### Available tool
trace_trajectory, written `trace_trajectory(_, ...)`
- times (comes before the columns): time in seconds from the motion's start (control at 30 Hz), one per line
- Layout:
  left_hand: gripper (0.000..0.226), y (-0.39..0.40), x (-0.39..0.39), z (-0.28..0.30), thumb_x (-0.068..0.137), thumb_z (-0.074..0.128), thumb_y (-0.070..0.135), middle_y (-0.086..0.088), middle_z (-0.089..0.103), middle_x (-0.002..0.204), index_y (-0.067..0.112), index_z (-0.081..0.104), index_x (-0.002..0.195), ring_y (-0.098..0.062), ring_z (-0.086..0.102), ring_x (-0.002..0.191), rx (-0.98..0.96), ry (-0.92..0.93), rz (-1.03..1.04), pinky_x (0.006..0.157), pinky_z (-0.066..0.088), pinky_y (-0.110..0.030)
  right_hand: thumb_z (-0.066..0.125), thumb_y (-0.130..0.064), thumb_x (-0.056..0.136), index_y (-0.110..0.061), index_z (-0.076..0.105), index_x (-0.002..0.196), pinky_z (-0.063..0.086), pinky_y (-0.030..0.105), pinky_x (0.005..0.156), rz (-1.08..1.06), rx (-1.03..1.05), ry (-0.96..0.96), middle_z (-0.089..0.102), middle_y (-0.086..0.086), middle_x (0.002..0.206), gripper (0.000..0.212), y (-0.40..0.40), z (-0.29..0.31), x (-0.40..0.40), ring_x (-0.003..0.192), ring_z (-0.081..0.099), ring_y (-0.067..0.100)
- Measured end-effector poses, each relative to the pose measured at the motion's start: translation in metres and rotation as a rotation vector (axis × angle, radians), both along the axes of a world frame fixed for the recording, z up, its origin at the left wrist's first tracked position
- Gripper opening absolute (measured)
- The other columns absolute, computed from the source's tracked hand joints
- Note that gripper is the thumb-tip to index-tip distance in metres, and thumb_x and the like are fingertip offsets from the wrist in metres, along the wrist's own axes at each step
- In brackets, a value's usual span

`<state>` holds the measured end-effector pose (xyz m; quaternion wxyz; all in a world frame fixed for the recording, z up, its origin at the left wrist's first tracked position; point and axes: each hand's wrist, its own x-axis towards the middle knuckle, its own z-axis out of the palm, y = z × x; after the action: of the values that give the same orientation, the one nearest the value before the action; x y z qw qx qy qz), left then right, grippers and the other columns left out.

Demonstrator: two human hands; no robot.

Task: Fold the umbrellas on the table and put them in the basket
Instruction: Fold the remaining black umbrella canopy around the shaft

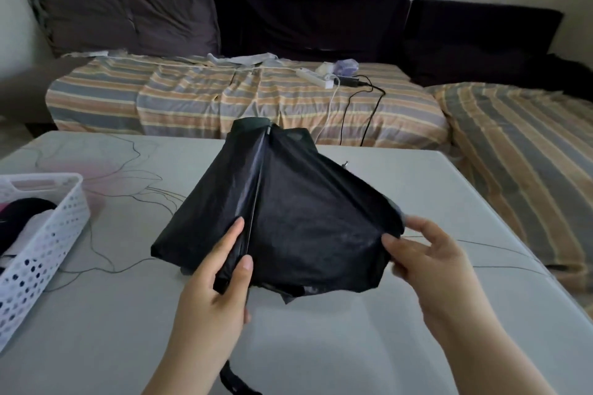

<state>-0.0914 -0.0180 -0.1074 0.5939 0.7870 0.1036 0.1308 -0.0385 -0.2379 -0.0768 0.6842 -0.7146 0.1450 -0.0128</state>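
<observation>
umbrella [308,218] was held above the table [417,314], collapsed but loose; left hand [221,276] gripped its gathered ribs; right hand [426,253] pinched the cloth edge; uneven pleats could bunch, blocking a tight wrap; basket [45,250] stood left.

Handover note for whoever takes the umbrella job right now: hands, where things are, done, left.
Left hand: grips the gathered near end of the black umbrella, thumb over the fabric.
Right hand: fingers pinch the canopy's right edge, pulling a panel out flat.
Umbrella: collapsed but loose, held over the table, tip pointing away toward the sofa.
Basket: white, at the table's left edge, already holding dark and pale items; what they are is unclear.
Done: canopy is down.
Left: smooth and wrap the panels, fasten, place it in the basket. No other umbrella in view.
</observation>
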Motion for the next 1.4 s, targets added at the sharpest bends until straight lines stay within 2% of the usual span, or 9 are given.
trace_trajectory(0.13,0.054,0.002,-0.005,-0.001,0.09,0.058,0.029,0.025,0.066,0.074,0.076,0.041,0.112,-0.035,0.053,0.052,0.146,-0.021,-0.038,0.055,0.05,-0.033,0.07,-0.019,0.083,-0.025,0.05,0.127,0.036,0.024,0.06,-0.062,-0.745,-0.086,0.056,-0.006,0.087,0.049,-0.002,0.005,-0.001,0.074,0.053,0.009)
trace_trajectory(0.23,0.057,-0.004,-0.008,-0.003,0.089,0.059,0.03,0.011,0.062,0.057,0.079,0.037,0.108,-0.029,0.053,0.048,0.206,-0.049,-0.046,0.056,0.049,-0.027,0.07,-0.026,0.083,-0.028,0.055,0.116,0.039,0.009,0.068,-0.115,-0.708,-0.572,0.054,-0.01,0.092,0.036,0.021,0.039,-0.002,0.083,0.052,0.004)
trace_trajectory(0.3,0.051,-0.011,-0.01,-0.006,0.088,0.058,0.041,0.007,0.062,0.056,0.083,0.035,0.105,-0.018,0.055,0.045,0.224,-0.09,-0.037,0.056,0.049,-0.023,0.065,-0.029,0.087,-0.027,0.059,0.118,0.036,0.005,0.077,0.017,-0.743,-0.651,0.054,-0.015,0.102,0.031,0.041,0.052,0.004,0.093,0.05,-0.002)
trace_trajectory(0.5,0.043,-0.021,-0.021,-0.022,0.073,0.042,0.069,0.003,0.055,0.048,0.075,0.041,0.116,-0.006,0.048,0.033,0.337,-0.222,-0.128,0.041,0.048,-0.025,0.057,-0.037,0.092,-0.027,0.054,0.122,0.032,0.028,0.099,0.115,-0.832,-0.547,0.052,-0.011,0.114,0.032,0.056,0.044,0.022,0.112,0.044,0.011)
trace_trajectory(0.7,0.05,-0.015,-0.026,-0.02,0.082,0.048,0.044,0.025,0.034,0.048,0.059,0.044,0.13,0.005,0.034,0.034,0.475,-0.192,-0.308,0.036,0.036,-0.006,0.059,-0.027,0.093,-0.027,0.06,0.116,0.036,0.034,0.101,0.175,-0.813,-0.552,0.05,-0.014,0.106,0.024,0.045,0.043,0.03,0.108,0.046,0.01)
trace_trajectory(0.87,0.051,-0.012,-0.026,-0.019,0.083,0.049,0.042,0.022,0.024,0.051,0.052,0.045,0.132,0.004,0.032,0.035,0.542,-0.179,-0.369,0.04,0.024,0.003,0.056,-0.027,0.095,-0.035,0.056,0.122,0.034,0.001,0.07,0.225,-0.759,-0.49,0.043,-0.018,0.09,0.029,0.026,0.047,0.038,0.078,0.046,-0.005)
trace_trajectory(1.13,0.048,-0.011,-0.021,-0.013,0.084,0.048,0.039,0.028,0.048,0.075,0.048,0.047,0.131,0.007,0.031,0.043,0.55,-0.222,-0.403,0.044,0.022,0.005,0.064,-0.033,0.09,-0.033,0.066,0.091,0.039,0.005,0.068,0.616,-0.97,-0.335,0.058,-0.021,0.088,0.003,0.004,0.098,0.064,0.084,0.055,-0.001)
trace_trajectory(1.27,0.049,-0.005,-0.02,-0.015,0.084,0.048,0.04,0.022,0.039,0.057,0.049,0.045,0.132,0.006,0.025,0.038,0.565,-0.25,-0.389,0.043,0.02,0.003,0.062,-0.035,0.09,-0.034,0.067,0.086,0.038,0.012,0.071,0.701,-0.939,-0.289,0.062,-0.02,0.085,0.006,0.004,0.107,0.075,0.07,0.055,-0.012)
trace_trajectory(1.4,0.049,0.0,-0.021,-0.016,0.091,0.041,0.048,0.01,0.039,0.045,0.047,0.037,0.139,-0.005,0.036,0.033,0.625,-0.271,-0.366,0.038,0.029,-0.003,0.061,-0.03,0.092,-0.027,0.064,0.081,0.036,0.001,0.062,0.745,-0.929,-0.328,0.062,-0.02,0.076,0.012,0.013,0.112,0.078,0.06,0.053,-0.014)
